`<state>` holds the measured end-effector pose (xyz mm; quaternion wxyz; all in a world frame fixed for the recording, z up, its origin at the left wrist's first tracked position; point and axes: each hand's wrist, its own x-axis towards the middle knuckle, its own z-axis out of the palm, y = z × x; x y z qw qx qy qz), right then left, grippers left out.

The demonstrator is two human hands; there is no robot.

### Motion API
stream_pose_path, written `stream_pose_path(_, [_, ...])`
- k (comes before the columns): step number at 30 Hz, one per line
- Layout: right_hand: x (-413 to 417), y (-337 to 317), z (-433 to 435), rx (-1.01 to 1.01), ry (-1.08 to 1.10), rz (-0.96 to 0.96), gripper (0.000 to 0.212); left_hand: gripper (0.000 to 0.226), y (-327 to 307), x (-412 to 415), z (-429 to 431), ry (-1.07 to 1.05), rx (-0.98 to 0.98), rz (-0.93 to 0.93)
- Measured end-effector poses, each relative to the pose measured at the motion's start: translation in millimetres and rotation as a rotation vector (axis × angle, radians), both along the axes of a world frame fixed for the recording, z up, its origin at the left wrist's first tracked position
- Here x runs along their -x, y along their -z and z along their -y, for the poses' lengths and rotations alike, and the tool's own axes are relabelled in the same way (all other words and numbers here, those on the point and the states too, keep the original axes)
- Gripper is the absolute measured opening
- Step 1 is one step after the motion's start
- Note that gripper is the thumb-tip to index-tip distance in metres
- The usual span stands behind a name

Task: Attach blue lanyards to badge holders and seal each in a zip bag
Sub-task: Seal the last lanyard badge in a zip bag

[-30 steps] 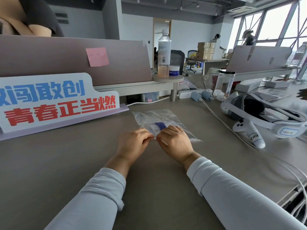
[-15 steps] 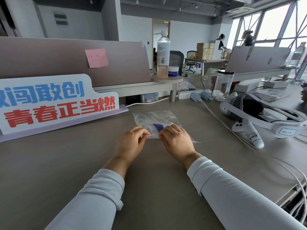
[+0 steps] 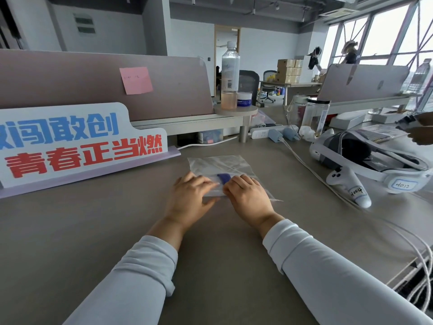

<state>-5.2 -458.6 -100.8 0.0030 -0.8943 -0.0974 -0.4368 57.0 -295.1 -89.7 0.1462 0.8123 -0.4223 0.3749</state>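
A clear zip bag (image 3: 220,164) lies flat on the grey desk (image 3: 93,231) in front of me. A bit of blue lanyard (image 3: 224,177) shows through the plastic between my hands; the badge holder itself is mostly hidden under my fingers. My left hand (image 3: 190,198) rests on the bag's near edge with its fingers spread and pressing down. My right hand (image 3: 248,198) lies beside it, fingertips curled onto the same edge.
A white sign with blue and red characters (image 3: 77,141) stands at the left. A VR headset (image 3: 365,158) and controller (image 3: 351,188) lie at the right, with cables (image 3: 304,165) running past. A water bottle (image 3: 230,76) stands on a shelf behind. Another person's hand (image 3: 419,130) shows at the far right.
My left hand has opened from a pinch into spread fingers flat on the bag's near edge. The right hand stays on the bag. My head has tilted slightly.
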Motion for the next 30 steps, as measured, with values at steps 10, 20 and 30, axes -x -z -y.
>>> stream_pose_path(10, [2.6,-0.5,2.9,0.004,-0.013,0.012,0.028,0.028,-1.6,1.3,-1.5,-0.021,0.002,-0.117])
stream_pose_path(20, [2.4,-0.4,-2.3,-0.071,-0.028,0.011,0.025,0.026,-0.2,3.6,1.0,-0.022,0.033,-0.128])
stream_pose_path(30, [8.4,-1.5,10.5,-0.091,0.011,-0.005,0.026,0.024,2.4,-3.4,-4.8,-0.062,0.054,-0.159])
